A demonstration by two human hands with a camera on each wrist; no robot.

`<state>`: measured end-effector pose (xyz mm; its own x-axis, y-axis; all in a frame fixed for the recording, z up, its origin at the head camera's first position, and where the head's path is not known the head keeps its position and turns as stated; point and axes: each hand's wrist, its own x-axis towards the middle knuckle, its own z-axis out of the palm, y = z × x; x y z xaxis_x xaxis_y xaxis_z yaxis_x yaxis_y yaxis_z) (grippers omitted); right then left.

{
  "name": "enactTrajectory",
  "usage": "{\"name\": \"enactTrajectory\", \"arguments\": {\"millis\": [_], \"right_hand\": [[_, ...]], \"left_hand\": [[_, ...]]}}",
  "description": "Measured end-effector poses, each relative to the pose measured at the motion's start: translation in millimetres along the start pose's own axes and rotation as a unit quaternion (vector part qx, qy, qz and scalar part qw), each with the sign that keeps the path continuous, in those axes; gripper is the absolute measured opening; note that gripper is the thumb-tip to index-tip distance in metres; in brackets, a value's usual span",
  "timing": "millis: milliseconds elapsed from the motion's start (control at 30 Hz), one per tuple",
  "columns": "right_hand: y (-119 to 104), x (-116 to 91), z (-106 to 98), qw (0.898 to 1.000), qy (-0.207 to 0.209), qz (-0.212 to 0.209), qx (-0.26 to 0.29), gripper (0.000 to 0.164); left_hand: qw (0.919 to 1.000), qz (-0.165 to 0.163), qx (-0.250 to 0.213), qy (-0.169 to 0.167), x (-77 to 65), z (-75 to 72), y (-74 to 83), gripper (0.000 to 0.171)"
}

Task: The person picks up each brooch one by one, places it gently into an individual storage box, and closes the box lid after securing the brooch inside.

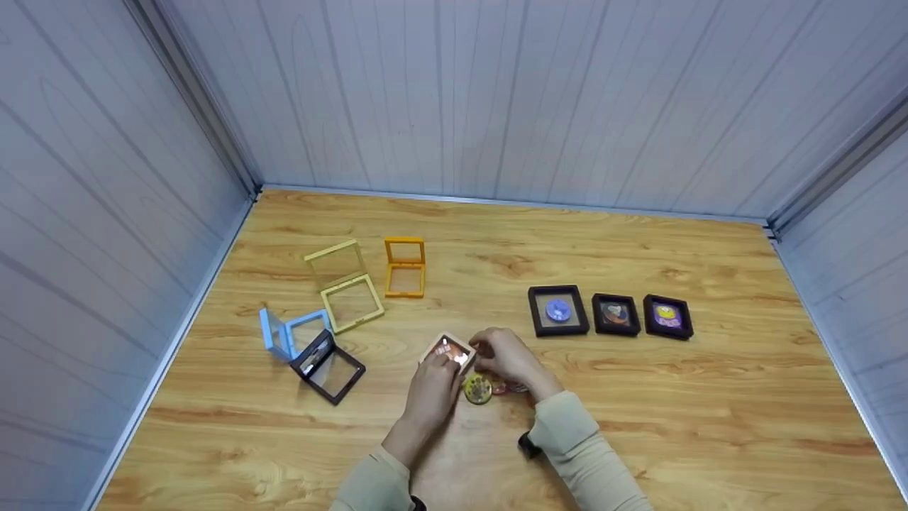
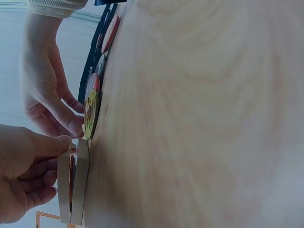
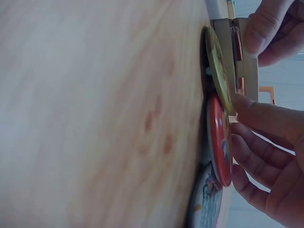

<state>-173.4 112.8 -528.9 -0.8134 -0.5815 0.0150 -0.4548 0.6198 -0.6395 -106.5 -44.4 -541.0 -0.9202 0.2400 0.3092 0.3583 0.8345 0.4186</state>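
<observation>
Pinches nearly closed pale frame (image 1: 460, 350) in left grip (image 1: 433, 387); has right grip (image 1: 507, 355) at its corner, hold unclear. Apparently closes frame, with yellow badge (image 1: 477, 389) near right grip; likely needs even squeeze next.

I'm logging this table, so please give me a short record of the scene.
left hand: holds cream frame
right hand: beside that frame, grip unclear
that frame: upper half slightly ajar
near right hand: yellow badge, red badge
standing open, left: pale yellow frame, orange frame, blue frame, black frame
right side: three dark frames, item in each
</observation>
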Motion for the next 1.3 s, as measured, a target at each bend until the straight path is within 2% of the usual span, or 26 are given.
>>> {"name": "enactTrajectory", "arguments": {"millis": [167,400,633,800,1000,1133,1300], "right_hand": [[0.4,-3.2,-4.0,1.0,0.016,0.005,-0.002,0.026],[-1.1,-4.3,-6.6,1.0,0.027,0.005,0.013,0.026],[-0.3,-1.0,-6.3,0.999,0.031,-0.017,-0.01,0.021],[0.9,1.3,-5.2,0.998,0.031,-0.03,-0.041,0.016],[3.4,2.4,-5.6,0.996,0.044,-0.041,-0.063,0.009],[6.1,0.6,-8.7,0.996,0.053,-0.032,-0.069,0.009],[10.2,-2.4,-14.1,0.995,0.054,-0.015,-0.082,0.007]], "left_hand": [[0.9998,0.014,0.017,0.002,5.7,-0.7,-4.8,0.008],[0.9967,0.06,0.055,0.008,18.6,-2.4,-13.2,0.008],[0.9965,0.073,0.04,-0.005,28.3,-9.5,-19.3,0.009],[0.9967,0.077,0.025,0.01,33.1,-27.8,-23.6,0.013],[0.9971,0.055,0.041,0.033,36.2,-58.0,-35.8,0.016],[0.9952,0.06,0.059,0.051,37.2,-77.6,-44.8,0.017],[0.9942,0.044,0.087,0.047,32.9,-101.1,-56.4,0.02]]}}
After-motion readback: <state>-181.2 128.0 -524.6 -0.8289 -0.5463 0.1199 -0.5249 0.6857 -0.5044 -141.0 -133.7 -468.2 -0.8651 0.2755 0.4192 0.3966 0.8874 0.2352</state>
